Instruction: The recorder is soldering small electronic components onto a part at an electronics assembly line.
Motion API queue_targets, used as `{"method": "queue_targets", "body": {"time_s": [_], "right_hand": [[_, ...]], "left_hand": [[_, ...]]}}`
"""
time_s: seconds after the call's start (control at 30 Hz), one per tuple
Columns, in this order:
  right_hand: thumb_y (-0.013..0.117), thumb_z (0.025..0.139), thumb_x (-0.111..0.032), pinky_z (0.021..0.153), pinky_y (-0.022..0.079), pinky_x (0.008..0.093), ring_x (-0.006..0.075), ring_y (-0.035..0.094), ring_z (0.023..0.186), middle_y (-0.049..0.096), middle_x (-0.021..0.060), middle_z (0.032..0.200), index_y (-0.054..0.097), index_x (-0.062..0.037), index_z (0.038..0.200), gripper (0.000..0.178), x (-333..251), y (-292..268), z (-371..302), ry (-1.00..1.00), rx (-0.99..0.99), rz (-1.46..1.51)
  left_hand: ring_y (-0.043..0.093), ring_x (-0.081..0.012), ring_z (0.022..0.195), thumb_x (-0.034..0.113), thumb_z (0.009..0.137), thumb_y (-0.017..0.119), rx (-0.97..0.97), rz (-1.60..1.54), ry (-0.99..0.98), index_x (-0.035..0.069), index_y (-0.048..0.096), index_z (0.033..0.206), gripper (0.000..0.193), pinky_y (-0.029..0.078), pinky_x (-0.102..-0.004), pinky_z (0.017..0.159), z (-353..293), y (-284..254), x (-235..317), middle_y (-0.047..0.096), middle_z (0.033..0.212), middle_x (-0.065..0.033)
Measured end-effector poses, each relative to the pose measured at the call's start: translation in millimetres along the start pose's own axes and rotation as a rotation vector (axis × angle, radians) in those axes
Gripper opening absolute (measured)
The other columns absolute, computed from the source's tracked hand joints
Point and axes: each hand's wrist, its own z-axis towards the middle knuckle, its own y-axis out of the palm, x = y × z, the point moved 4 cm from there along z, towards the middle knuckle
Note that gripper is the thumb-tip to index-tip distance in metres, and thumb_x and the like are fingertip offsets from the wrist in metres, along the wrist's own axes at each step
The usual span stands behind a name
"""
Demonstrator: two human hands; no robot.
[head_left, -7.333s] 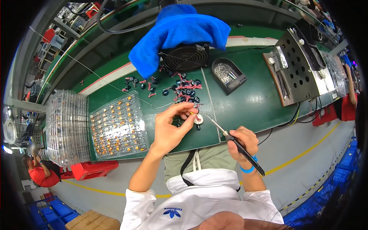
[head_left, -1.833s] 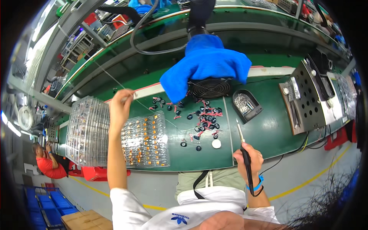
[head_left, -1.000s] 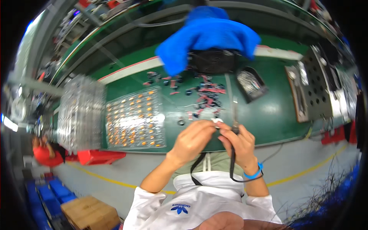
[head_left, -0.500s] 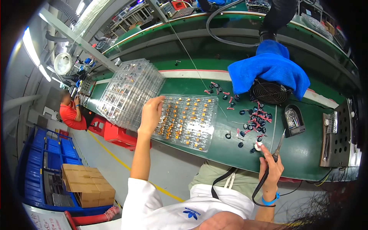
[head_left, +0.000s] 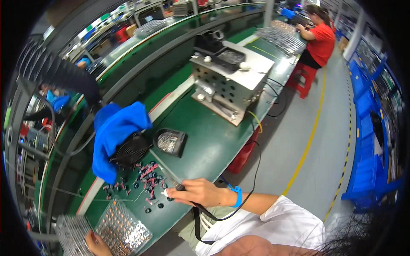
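My right hand point(head_left: 198, 193) is closed around a soldering iron point(head_left: 177, 184), its thin metal shaft pointing away toward the far left. Beside the fingertips is a small white piece point(head_left: 165, 193), too blurred to name. Just beyond lie many small dark round parts with pink leads point(head_left: 150, 175), loosely heaped on the bench. At the lower left, my left hand point(head_left: 97, 244) is cut off by the picture's edge. Its bent fingers are at the corner of a clear plastic tray point(head_left: 136, 230) with rows of small orange parts.
Stacked clear trays point(head_left: 70, 228) stand left of my left hand. A black bin of small metal parts point(head_left: 171, 143) sits beside a round fan point(head_left: 130, 150) draped with a blue cloth point(head_left: 117, 128). A perforated metal box point(head_left: 230, 81) stands farther along the green bench point(head_left: 205, 143). Another person point(head_left: 320, 40) sits beyond.
The view has swung to the right, bringing the metal box and another seated person into sight. My right hand still holds the soldering iron; my left hand is now at the lower left edge.
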Motion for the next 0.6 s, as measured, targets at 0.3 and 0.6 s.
{"method": "queue_targets", "body": {"time_s": [0.3, 0.6], "right_hand": [[0.075, 0.084, 0.000, 0.060, 0.055, 0.0341, 0.0215, 0.062, 0.072, 0.070, 0.0062, 0.127, 0.059, -0.0063, 0.132, 0.051, 2, -8, 0, 0.072, 0.005, 0.146], [0.071, 0.094, -0.026, 0.051, 0.051, 0.0294, 0.0149, 0.062, 0.056, 0.075, 0.0168, 0.089, 0.059, 0.0041, 0.131, 0.049, 12, -33, -14, 0.137, 0.131, 0.406]], "left_hand": [[0.069, -0.0228, 0.095, 0.006, 0.096, 0.066, -0.112, -0.616, -0.255, -0.003, 0.069, 0.109, 0.016, 0.056, -0.0333, 0.086, -46, 8, 198, 0.071, 0.106, -0.0152], [0.067, -0.0208, 0.100, -0.010, 0.087, 0.069, -0.546, -1.139, -0.039, -0.007, 0.070, 0.105, 0.018, 0.056, -0.0309, 0.087, -66, 74, 321, 0.067, 0.113, -0.0152]]}}
